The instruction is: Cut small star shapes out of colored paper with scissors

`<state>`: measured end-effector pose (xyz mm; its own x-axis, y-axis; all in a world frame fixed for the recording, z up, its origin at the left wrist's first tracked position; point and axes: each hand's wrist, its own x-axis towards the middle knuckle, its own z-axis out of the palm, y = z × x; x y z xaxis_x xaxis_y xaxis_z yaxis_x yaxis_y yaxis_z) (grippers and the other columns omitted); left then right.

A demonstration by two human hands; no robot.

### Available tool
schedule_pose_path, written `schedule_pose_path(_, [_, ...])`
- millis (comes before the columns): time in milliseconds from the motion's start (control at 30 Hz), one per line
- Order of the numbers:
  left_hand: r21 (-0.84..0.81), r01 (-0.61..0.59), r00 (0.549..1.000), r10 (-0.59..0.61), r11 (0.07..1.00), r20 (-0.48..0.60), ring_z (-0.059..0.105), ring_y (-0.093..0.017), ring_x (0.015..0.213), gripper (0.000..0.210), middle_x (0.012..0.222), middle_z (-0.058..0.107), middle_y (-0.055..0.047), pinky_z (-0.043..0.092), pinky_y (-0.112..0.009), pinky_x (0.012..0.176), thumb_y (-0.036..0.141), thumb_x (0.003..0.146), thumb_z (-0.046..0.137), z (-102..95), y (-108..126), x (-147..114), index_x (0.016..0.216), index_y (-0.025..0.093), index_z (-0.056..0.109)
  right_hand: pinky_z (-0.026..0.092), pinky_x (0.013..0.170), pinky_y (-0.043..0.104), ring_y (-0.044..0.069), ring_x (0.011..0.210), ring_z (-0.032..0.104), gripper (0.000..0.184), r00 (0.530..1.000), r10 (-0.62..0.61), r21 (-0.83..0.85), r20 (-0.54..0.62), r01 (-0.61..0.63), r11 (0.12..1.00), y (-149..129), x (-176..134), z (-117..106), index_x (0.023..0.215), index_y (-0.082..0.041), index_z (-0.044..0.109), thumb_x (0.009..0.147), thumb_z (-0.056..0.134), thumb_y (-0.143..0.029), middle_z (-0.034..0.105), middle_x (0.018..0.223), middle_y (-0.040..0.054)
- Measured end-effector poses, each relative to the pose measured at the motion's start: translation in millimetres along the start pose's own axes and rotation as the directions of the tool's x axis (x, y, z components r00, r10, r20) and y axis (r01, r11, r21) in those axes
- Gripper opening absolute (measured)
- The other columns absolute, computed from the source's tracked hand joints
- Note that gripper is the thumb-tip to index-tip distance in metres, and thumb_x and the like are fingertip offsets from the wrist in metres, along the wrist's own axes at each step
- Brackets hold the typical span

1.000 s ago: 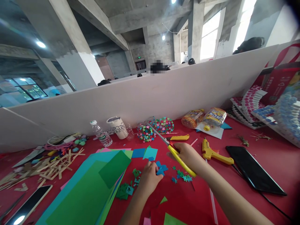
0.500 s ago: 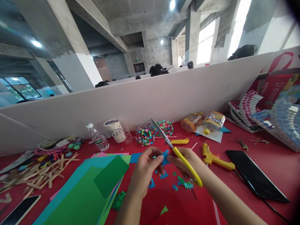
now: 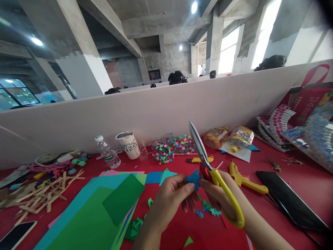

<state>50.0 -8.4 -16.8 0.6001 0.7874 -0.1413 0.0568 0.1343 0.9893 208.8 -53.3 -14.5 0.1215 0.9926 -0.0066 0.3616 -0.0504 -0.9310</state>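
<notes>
A red craft table [image 3: 299, 173] is seen from above, backed by a white partition. At the far left lie wooden sticks [image 3: 39, 192] and a phone [image 3: 15, 234]; beside them a fan of coloured paper sheets [image 3: 104, 205] is spread, green on top. Behind it a small water bottle [image 3: 108, 152] and a paper cup [image 3: 128, 144] stand against the partition.

In the middle, the left hand [image 3: 169, 201] is raised above the table, thumb and fingers pinched together on a small blue paper piece [image 3: 194, 178]. Just to its right, touching the piece, are yellow-handled scissors [image 3: 208, 163], gripped by the right hand [image 3: 221, 198] with fingers closed through the loops; the blades point up and away and appear shut, though the angle makes this hard to confirm. Tiny cut stars [image 3: 208, 208] are scattered below on the table.

Further right lie a yellow glue gun [image 3: 244, 178] and a dark tablet [image 3: 288, 198].

A risk is judged here: the blue piece is small and the left fingertips sit close to the blades, so a fingertip could be nicked, or the piece could slip and be cut crooked.
</notes>
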Motion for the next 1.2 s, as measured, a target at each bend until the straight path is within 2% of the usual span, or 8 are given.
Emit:
schedule_pose_path(100, [-0.021,-0.008,1.0,0.009,1.0,0.027,0.057,-0.009,0.048,0.024,0.062,0.064,-0.001,0.039,-0.021,0.048,0.037,0.087,0.061,-0.3,-1.4,-1.2,0.079,0.015,0.064,0.033,0.036,0.022,0.012,0.032,0.038,0.03,1.0,0.015,0.066,0.006,-0.015,0.998,-1.9,-2.2,4.1,0.061,-0.028,0.038,0.082,0.044,-0.048,0.037,0.038,-0.0092])
schedule_pose_path(267, [-0.038,-0.104,0.99,0.099,0.994,-0.104,0.055,-0.009,0.051,0.019,0.063,0.061,0.002,0.04,-0.021,0.05,0.034,0.086,0.062,-4.9,3.8,-8.5,0.077,0.017,0.062,0.029,0.038,0.023,0.011,0.037,0.034,0.048,0.996,-0.03,0.121,0.09,0.019,0.992,1.9,-4.5,3.5,0.063,-0.027,0.039,0.084,0.048,-0.069,0.035,0.044,-0.0095])
schedule_pose_path(367, [-0.055,-0.174,0.959,0.156,0.983,-0.237,0.055,-0.009,0.05,0.022,0.063,0.062,0.001,0.039,-0.021,0.049,0.034,0.087,0.063,-14.2,13.4,-17.9,0.072,0.017,0.061,0.032,0.044,0.024,0.013,0.049,0.037,0.06,0.973,-0.118,0.128,0.201,0.094,0.987,4.5,-9.8,1.5,0.066,-0.024,0.047,0.074,0.057,-0.082,0.041,0.056,-0.006])
schedule_pose_path(600, [-0.084,-0.281,0.875,0.219,0.956,-0.431,0.052,-0.01,0.049,0.021,0.058,0.059,0.002,0.039,-0.021,0.049,0.032,0.085,0.064,-30.4,30.1,-34.7,0.07,0.019,0.059,0.047,0.063,0.028,0.023,0.072,0.056,0.066,0.909,-0.193,0.055,0.369,0.186,0.981,2.8,-23.6,7.2,0.09,-0.022,0.066,0.079,0.049,-0.085,0.063,0.078,0.0032])
schedule_pose_path(700, [-0.031,-0.284,0.857,0.239,0.958,-0.457,0.05,-0.01,0.05,0.021,0.057,0.057,0.003,0.039,-0.022,0.05,0.033,0.084,0.063,-31.1,32.7,-38.9,0.069,0.019,0.059,0.053,0.076,0.033,0.03,0.089,0.064,0.066,0.915,-0.137,0.005,0.379,0.146,0.989,11.4,-28.6,9.8,0.103,-0.023,0.068,0.081,0.05,-0.082,0.072,0.096,0.0091])
schedule_pose_path(800, [0.054,-0.267,0.839,0.26,0.962,-0.478,0.049,-0.011,0.051,0.025,0.055,0.054,0.003,0.038,-0.021,0.05,0.035,0.085,0.063,-29.5,34.6,-42.4,0.066,0.02,0.056,0.052,0.085,0.038,0.032,0.096,0.066,0.07,0.955,-0.071,0.002,0.288,0.073,0.997,24.4,-34.0,10.8,0.121,-0.021,0.062,0.083,0.053,-0.079,0.072,0.106,0.0113])
schedule_pose_path(1000, [0.1,-0.287,0.802,0.297,0.953,-0.518,0.05,-0.011,0.051,0.024,0.057,0.055,0.003,0.04,-0.022,0.052,0.034,0.085,0.062,-27.1,36.8,-42.8,0.067,0.021,0.055,0.049,0.074,0.034,0.026,0.083,0.061,0.068,0.962,-0.057,-0.019,0.267,0.065,0.998,26.0,-36.2,13.6,0.104,-0.02,0.064,0.081,0.051,-0.082,0.069,0.095,0.0087])
schedule_pose_path(1200, [0.105,-0.273,0.808,0.287,0.956,-0.515,0.051,-0.012,0.051,0.023,0.057,0.055,0.003,0.039,-0.022,0.05,0.032,0.086,0.061,-26.0,36.6,-41.9,0.067,0.021,0.055,0.04,0.052,0.026,0.017,0.063,0.045,0.066,0.958,-0.033,-0.012,0.286,0.038,0.999,26.1,-36.0,19.3,0.099,-0.02,0.064,0.082,0.049,-0.082,0.058,0.083,0.0024])
